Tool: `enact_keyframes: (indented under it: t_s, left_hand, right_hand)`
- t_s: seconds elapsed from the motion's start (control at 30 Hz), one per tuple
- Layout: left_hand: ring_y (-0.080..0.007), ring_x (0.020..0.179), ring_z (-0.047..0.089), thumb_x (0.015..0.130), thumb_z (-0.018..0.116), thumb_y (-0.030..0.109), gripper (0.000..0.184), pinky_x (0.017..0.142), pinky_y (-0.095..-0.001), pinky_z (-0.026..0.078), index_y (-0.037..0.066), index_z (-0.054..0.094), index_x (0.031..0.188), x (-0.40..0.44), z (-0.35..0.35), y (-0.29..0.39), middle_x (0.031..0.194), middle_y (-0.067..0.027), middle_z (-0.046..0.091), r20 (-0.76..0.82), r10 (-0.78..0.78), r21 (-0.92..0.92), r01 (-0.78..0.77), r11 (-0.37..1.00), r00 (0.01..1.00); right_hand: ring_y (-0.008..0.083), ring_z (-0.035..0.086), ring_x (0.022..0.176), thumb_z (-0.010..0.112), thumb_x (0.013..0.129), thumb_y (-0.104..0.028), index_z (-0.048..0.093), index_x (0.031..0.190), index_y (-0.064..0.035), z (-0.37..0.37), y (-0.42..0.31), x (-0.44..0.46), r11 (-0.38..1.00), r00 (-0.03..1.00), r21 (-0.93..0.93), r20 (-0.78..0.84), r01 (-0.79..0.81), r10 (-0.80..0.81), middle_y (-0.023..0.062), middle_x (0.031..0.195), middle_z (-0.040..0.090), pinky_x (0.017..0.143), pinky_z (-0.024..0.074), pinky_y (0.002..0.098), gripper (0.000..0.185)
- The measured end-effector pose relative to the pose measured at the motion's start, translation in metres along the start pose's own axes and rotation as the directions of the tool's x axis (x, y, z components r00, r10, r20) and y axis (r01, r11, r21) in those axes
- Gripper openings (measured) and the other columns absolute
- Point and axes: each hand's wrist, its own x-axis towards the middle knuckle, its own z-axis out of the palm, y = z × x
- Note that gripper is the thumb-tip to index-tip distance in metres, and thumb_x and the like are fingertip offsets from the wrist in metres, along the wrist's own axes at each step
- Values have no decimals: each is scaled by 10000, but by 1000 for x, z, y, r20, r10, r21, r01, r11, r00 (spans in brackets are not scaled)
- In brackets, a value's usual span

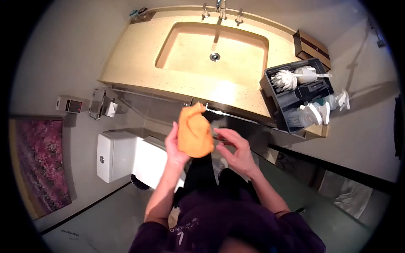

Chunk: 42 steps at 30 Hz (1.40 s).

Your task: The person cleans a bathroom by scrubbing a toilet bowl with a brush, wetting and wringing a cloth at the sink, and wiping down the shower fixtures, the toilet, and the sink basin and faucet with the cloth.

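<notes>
An orange cloth point(195, 134), bunched or folded, is held up in front of the body, just below the counter's front edge. My left hand point(175, 147) grips its left side, with the fingers partly hidden behind it. To the right of the cloth is my right hand point(235, 150), its fingers curved and apart, with nothing visible between them. A small gap separates its fingertips from the cloth.
Beyond my hands is a counter point(135, 55) with a sunken sink point(194, 46) and a tap point(222, 10). A dark caddy point(278, 104) of brushes and spray bottles sits at the right, beside a brown box point(311, 47). A white toilet point(116, 156) stands at left.
</notes>
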Motion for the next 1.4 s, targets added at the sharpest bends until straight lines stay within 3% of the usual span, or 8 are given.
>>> enact_keyframes:
  t_s: [0.23, 0.37, 0.53, 0.63, 0.77, 0.9, 0.97, 1.4]
  left_hand:
    - [-252, 1232, 618, 983, 608, 88, 426, 1059, -399, 499, 22, 525, 1396, 60, 78, 165, 1345, -138, 619, 109, 621, 586, -555, 591, 776]
    - [-236, 1174, 593, 991, 603, 186, 447, 998, -386, 494, 17, 518, 1396, 169, 8, 210, 1336, -131, 585, 105, 723, 970, -229, 75, 682]
    - [-244, 1433, 378, 1016, 494, 275, 515, 1127, -404, 355, 45, 444, 1475, 253, -29, 71, 1597, -140, 368, 121, 398, -248, -361, 899, 909]
    - [-260, 1377, 400, 958, 505, 220, 557, 1060, -370, 388, 34, 431, 1478, 267, -12, -37, 1564, -144, 386, 174, 299, 97, -319, 943, 938]
    - [-284, 1106, 540, 840, 657, 206, 554, 892, -358, 541, 107, 540, 1373, 246, 65, -40, 1389, -87, 530, 462, -127, 709, -451, -542, 878]
    - [-245, 1049, 619, 908, 652, 182, 355, 754, -334, 555, 71, 625, 1244, 267, 53, -67, 1174, -78, 659, 621, 175, 783, -618, -78, 764]
    - [-108, 1045, 630, 1022, 580, 179, 356, 907, -274, 502, -33, 589, 1309, 229, 88, -18, 1169, -73, 659, 258, -242, 509, 81, 857, 935]
    - [-187, 1213, 588, 1065, 499, 428, 464, 1062, -392, 462, 129, 493, 1419, 70, 8, 47, 1300, -47, 613, -205, -50, -145, 20, 989, 978]
  right_hand:
    - [197, 710, 890, 628, 915, 51, 719, 1130, -10, -17, 15, 86, 979, 976, -205, -216, -10, -35, 120, 971, 735, 809, 547, 294, 241]
    - [143, 683, 904, 590, 952, 65, 711, 1147, 19, -14, 33, 125, 950, 967, -280, -246, -140, 70, 104, 985, 724, 830, 539, 260, 234]
    - [199, 685, 832, 585, 906, 90, 718, 1088, 22, -7, 8, 179, 933, 964, -333, -260, -140, 53, 128, 922, 710, 759, 541, 297, 236]
    - [198, 675, 831, 582, 912, 95, 718, 1082, 24, -12, 11, 184, 920, 936, -340, -345, -193, 69, 126, 918, 701, 759, 534, 295, 229]
    - [159, 658, 855, 578, 947, 80, 715, 1098, 34, -24, 13, 185, 935, 923, -284, -373, -212, 96, 94, 953, 699, 782, 524, 269, 209]
    - [131, 648, 904, 580, 974, 61, 707, 1121, 40, -36, 19, 187, 916, 916, -399, -383, -45, -122, 76, 1040, 692, 805, 523, 258, 196]
    - [301, 581, 1188, 636, 947, -28, 664, 1236, 10, -41, 1, 188, 749, 919, -661, -319, -42, -230, 177, 1221, 655, 1058, 428, 419, 293]
    - [452, 621, 1074, 640, 840, 14, 459, 1421, 54, 107, 62, 157, 861, 972, -481, 225, 165, -60, 296, 1148, 634, 937, 509, 474, 609]
